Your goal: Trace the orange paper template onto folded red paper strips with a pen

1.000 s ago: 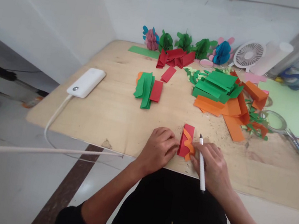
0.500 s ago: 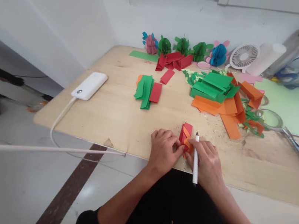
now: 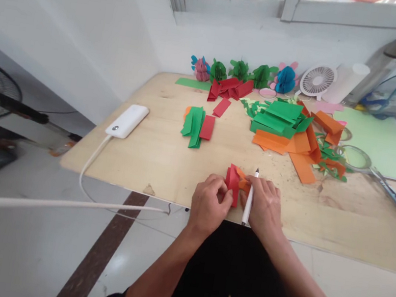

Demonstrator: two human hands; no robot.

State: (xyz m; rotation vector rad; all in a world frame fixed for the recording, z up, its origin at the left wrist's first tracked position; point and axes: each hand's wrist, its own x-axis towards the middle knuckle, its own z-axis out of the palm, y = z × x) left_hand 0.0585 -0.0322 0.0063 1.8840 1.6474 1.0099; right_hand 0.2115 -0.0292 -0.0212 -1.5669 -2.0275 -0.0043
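Observation:
Near the table's front edge my left hand (image 3: 211,201) is closed, thumb and fingers pinching the edge of a folded red paper (image 3: 233,182). My right hand (image 3: 263,204) is closed too. It holds a white pen (image 3: 248,203), dark tip pointing away from me, along with an orange paper cutout (image 3: 244,181). The cutout lies at the right side of the red paper; my fingers hide part of it. Further off to the left are folded green papers (image 3: 194,127) with a red paper piece (image 3: 207,127) beside them.
Green folded papers (image 3: 279,116) and orange papers (image 3: 301,169) lie piled at the right. Beyond them are a tape roll (image 3: 356,157), a utility knife (image 3: 390,191) and a small fan (image 3: 318,81). A white power bank (image 3: 127,121) with a cable sits at the left edge.
The orange cutout has shifted from on top of the red paper to its right side, with my right hand. More of the red paper shows. The camera view has tilted up slightly.

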